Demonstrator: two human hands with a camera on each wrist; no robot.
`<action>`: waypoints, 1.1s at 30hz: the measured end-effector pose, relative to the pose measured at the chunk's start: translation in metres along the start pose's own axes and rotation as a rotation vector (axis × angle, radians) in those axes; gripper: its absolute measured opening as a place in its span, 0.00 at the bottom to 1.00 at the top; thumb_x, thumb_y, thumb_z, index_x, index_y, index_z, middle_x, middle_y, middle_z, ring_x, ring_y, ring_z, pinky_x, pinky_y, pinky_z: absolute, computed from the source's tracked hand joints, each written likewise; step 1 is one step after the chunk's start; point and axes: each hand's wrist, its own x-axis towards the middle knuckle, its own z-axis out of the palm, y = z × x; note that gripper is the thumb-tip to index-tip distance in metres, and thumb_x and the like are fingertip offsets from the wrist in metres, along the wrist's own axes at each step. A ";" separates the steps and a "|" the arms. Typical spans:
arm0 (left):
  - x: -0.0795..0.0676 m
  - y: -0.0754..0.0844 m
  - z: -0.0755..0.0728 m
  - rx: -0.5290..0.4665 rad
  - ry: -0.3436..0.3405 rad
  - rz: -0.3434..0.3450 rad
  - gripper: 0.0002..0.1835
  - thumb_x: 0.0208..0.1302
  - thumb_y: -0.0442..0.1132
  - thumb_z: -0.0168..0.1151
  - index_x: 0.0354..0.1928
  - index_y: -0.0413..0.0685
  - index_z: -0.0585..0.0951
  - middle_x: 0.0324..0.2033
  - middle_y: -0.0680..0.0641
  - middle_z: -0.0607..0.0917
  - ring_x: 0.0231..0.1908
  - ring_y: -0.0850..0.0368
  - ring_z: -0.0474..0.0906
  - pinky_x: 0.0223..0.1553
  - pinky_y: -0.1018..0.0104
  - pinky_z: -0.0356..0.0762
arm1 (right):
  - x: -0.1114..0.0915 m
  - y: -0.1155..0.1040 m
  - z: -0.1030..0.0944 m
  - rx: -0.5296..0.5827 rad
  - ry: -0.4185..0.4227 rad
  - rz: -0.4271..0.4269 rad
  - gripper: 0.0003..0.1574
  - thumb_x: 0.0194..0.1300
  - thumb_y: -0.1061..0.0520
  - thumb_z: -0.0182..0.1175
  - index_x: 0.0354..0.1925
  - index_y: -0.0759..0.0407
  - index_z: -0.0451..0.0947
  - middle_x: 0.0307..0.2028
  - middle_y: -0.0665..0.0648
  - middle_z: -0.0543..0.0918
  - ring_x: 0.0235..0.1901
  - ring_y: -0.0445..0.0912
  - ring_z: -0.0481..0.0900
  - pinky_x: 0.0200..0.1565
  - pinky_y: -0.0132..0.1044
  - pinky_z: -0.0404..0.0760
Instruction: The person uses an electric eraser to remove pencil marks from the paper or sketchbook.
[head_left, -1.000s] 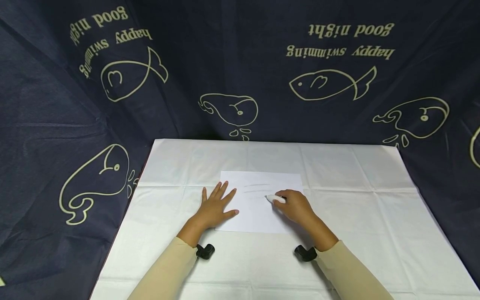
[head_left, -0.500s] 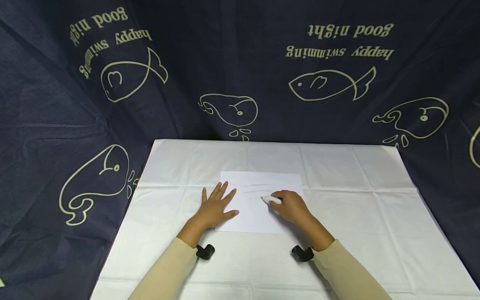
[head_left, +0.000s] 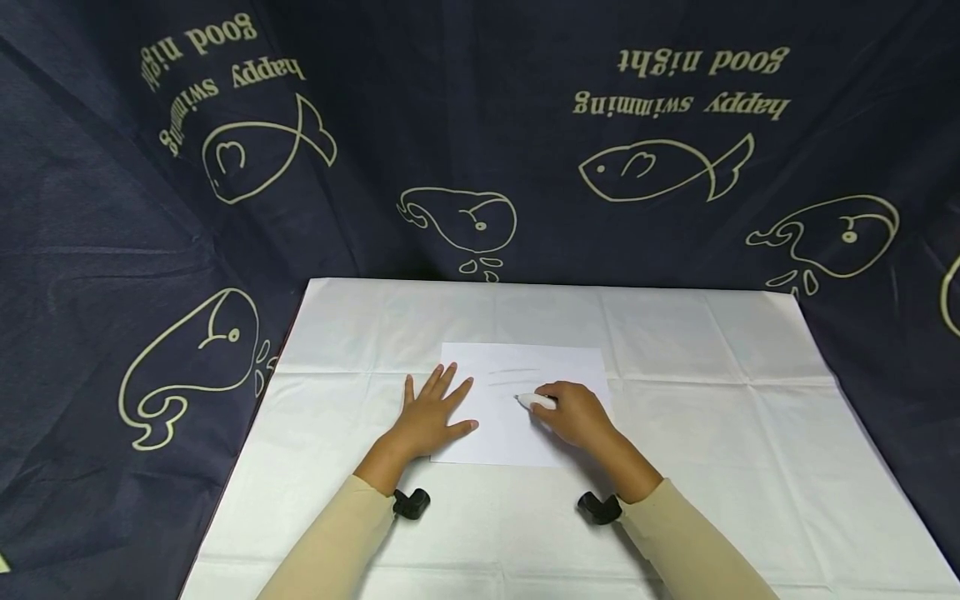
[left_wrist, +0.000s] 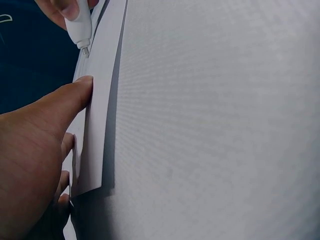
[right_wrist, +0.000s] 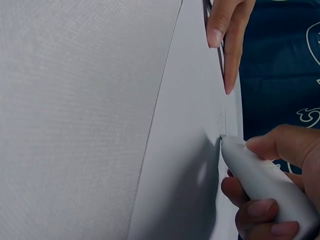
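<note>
White pen (right_wrist: 260,172) has slid leftward — clamped in right fingers (right_wrist: 256,212), jutting past them — left fingers (head_left: 458,393) spread apart.

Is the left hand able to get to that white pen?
Probably yes: the left hand rests across the left edge of the paper, and nothing stands between it and the white pen. The right hand holds the pen, so only its tip end looks free.

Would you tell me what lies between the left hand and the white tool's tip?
In the head view, white paper lies between the left hand and the white tool; faint gray lines lie farther back.
</note>
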 end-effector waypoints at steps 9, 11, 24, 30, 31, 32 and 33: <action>0.000 -0.001 0.001 -0.003 0.002 -0.001 0.41 0.71 0.64 0.54 0.80 0.60 0.57 0.82 0.45 0.46 0.82 0.44 0.37 0.73 0.25 0.28 | 0.001 -0.003 0.003 0.009 -0.006 -0.011 0.20 0.66 0.51 0.67 0.51 0.61 0.87 0.53 0.62 0.87 0.57 0.60 0.83 0.58 0.56 0.80; 0.000 -0.001 0.001 -0.002 0.001 -0.002 0.41 0.71 0.65 0.54 0.80 0.61 0.57 0.82 0.46 0.45 0.82 0.44 0.37 0.73 0.25 0.27 | 0.001 -0.004 0.004 0.000 0.004 -0.010 0.20 0.66 0.51 0.67 0.51 0.61 0.87 0.52 0.62 0.88 0.56 0.61 0.83 0.57 0.56 0.80; 0.002 -0.003 0.004 0.010 -0.005 -0.005 0.41 0.71 0.65 0.54 0.80 0.61 0.57 0.82 0.45 0.45 0.82 0.43 0.37 0.73 0.25 0.28 | -0.001 0.000 0.003 0.001 0.013 0.005 0.18 0.65 0.51 0.67 0.50 0.59 0.87 0.51 0.61 0.88 0.55 0.59 0.84 0.56 0.55 0.81; 0.001 0.000 0.002 0.016 -0.004 -0.008 0.40 0.71 0.64 0.54 0.80 0.61 0.57 0.82 0.45 0.46 0.82 0.44 0.37 0.73 0.25 0.28 | -0.002 0.001 0.002 -0.006 0.012 -0.001 0.20 0.67 0.50 0.66 0.51 0.61 0.87 0.51 0.62 0.88 0.55 0.61 0.84 0.56 0.56 0.81; 0.001 0.000 0.001 0.015 -0.004 -0.008 0.40 0.71 0.64 0.54 0.80 0.60 0.57 0.82 0.46 0.46 0.82 0.44 0.37 0.73 0.25 0.28 | -0.002 0.002 0.001 -0.007 0.017 0.007 0.20 0.67 0.50 0.66 0.51 0.61 0.87 0.51 0.62 0.88 0.55 0.61 0.84 0.56 0.56 0.81; 0.001 0.001 0.001 0.015 -0.004 -0.009 0.40 0.71 0.64 0.54 0.80 0.60 0.57 0.82 0.46 0.46 0.82 0.44 0.37 0.73 0.25 0.28 | -0.002 0.002 0.001 -0.006 0.022 0.014 0.20 0.67 0.50 0.66 0.51 0.61 0.87 0.51 0.62 0.88 0.55 0.61 0.84 0.56 0.56 0.81; 0.001 0.001 0.001 0.017 -0.004 -0.009 0.40 0.71 0.65 0.54 0.80 0.60 0.57 0.82 0.46 0.46 0.82 0.44 0.37 0.73 0.25 0.28 | -0.002 0.003 0.000 -0.004 0.025 0.019 0.20 0.67 0.50 0.67 0.51 0.61 0.87 0.51 0.62 0.88 0.54 0.61 0.84 0.55 0.56 0.81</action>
